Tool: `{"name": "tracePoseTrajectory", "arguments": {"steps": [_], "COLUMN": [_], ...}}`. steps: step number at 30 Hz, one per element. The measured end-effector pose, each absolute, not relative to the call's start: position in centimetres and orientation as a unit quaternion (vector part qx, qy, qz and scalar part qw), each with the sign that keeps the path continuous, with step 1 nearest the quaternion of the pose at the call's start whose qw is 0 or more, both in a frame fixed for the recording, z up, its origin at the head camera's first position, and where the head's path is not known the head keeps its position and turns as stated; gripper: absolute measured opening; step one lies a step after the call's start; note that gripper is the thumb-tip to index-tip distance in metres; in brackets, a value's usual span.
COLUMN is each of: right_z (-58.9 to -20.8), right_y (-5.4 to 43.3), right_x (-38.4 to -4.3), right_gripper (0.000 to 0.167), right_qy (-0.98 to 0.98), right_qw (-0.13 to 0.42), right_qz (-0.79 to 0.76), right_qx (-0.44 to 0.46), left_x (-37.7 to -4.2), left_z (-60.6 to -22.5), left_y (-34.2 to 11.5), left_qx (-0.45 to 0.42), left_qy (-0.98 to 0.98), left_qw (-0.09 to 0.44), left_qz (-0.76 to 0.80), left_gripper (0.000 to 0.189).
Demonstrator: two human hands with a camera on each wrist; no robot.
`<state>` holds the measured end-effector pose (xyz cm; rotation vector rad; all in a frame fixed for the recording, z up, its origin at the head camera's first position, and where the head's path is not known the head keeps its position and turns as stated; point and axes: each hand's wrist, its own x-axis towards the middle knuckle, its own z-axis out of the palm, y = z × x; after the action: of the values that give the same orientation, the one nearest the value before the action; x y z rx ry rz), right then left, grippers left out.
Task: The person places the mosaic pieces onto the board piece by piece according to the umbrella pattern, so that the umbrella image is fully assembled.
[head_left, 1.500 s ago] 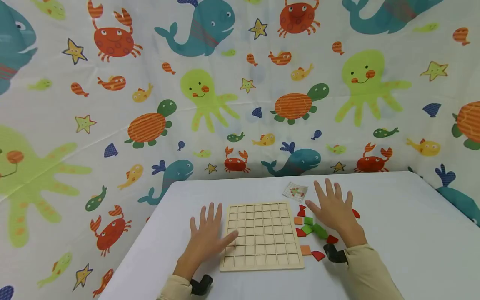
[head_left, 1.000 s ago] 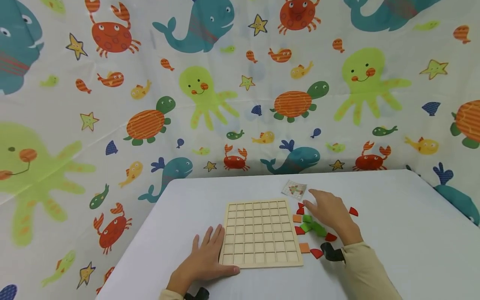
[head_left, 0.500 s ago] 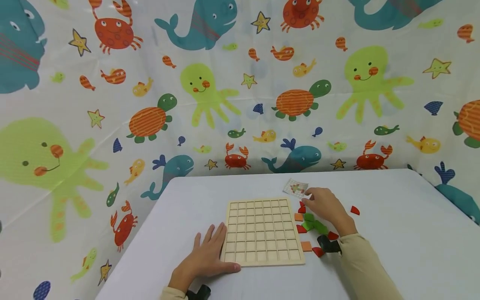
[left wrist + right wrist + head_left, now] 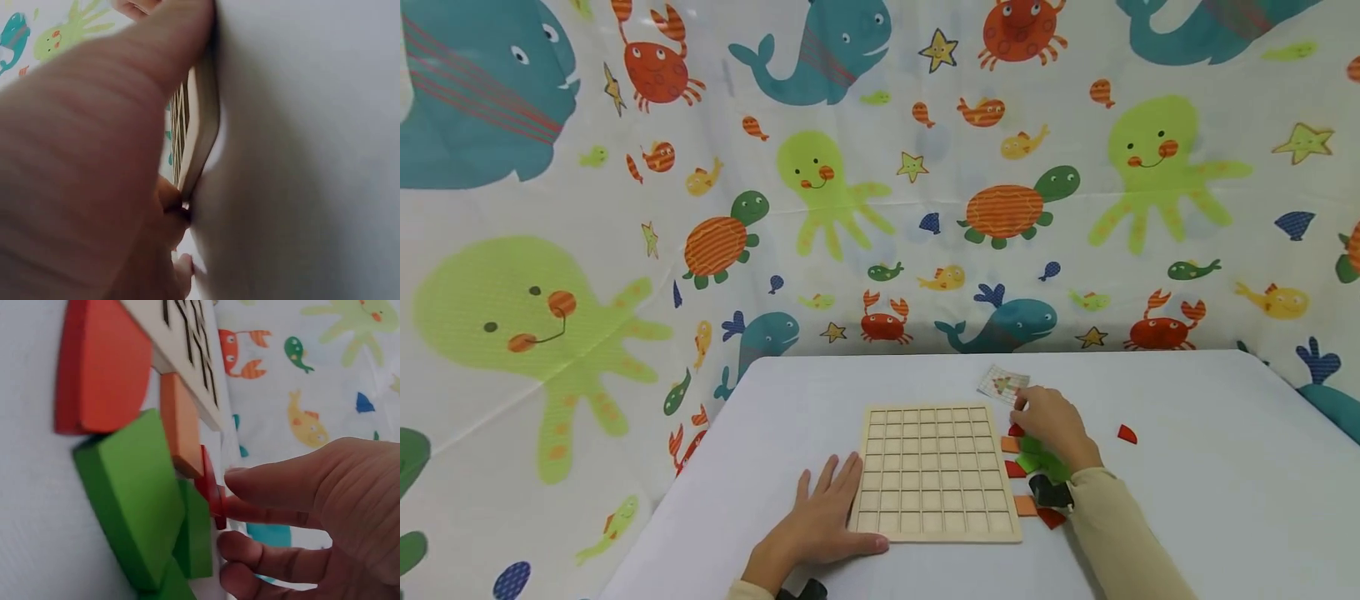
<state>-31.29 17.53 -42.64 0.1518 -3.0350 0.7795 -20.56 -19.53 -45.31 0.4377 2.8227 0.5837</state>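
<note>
Grid board (image 4: pixel 934 477): taken as ref for all positions below; found laid flat on white table (image 4: pixel 808 392), recessed squares facing up

L hand (image 4: pixel 823 521): placed at left edge and near-left corner of board; fingers seen spread and nearly straight, thumb laid along near edge; board is touched, nothing seen to be gripped

R hand (image 4: pixel 1054 421): held just off far-right part of board; fingers bent, thumb tip brought close to fingertips; whether anything is pinched cannot be told

Small red pcs (image 4: pixel 210 484): seen right at R-hand fingertips in R wrist view, by far-right part of board; partly hidden, exact no. unclear

Orange pcs (image 4: pixel 1026 506): two noted, both just beside right edge of board, one nr far end, one nr near corner

Mid red pc (image 4: pixel 1015 469): lodged btwn the orange pcs, just beside right edge of board

Near red pc (image 4: pixel 1051 518): found right of board's near corner, partly covered by black wrist unit (image 4: pixel 1049 493)

Green pcs (image 4: pixel 1033 457): bunched right of board, partly overlapped by R hand in head view; count not confirmed

Outlying red pc (image 4: pixel 1127 434): left well apart, far to right of board

Pattern card (image 4: pixel 1003 383): placed beyond far-right corner of board, nr R hand

Printed curtain (image 4: pixel 850 200): hung behind board, sea-creature motifs
</note>
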Motion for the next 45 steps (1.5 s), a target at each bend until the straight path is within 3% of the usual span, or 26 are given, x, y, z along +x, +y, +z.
{"name": "tracePoseTrajectory", "arguments": {"steps": [10, 24, 45], "right_z": [-43.6, -43.0, -42.4], "right_y": [17.5, 17.0, 17.0], "right_x": [-31.1, -31.3, -31.7], "right_gripper": [0.018, 0.03, 0.023], "right_qy": [-0.966, -0.968, -0.961], "right_qw": [0.019, -0.026, -0.008], "right_qz": [0.255, 0.248, 0.277], "right_qx": [0.028, 0.012, -0.006], "left_x": [-20.1, -20.1, -20.6], "left_z": [-45.7, -45.8, -45.3], "left_y": [-19.6, -19.8, -19.7], "left_qx": [0.151, 0.142, 0.155], "left_qy": [0.961, 0.958, 0.96], "left_qw": [0.118, 0.128, 0.112], "left_qz": [0.198, 0.215, 0.206], "left_gripper": [0.128, 0.13, 0.127]}}
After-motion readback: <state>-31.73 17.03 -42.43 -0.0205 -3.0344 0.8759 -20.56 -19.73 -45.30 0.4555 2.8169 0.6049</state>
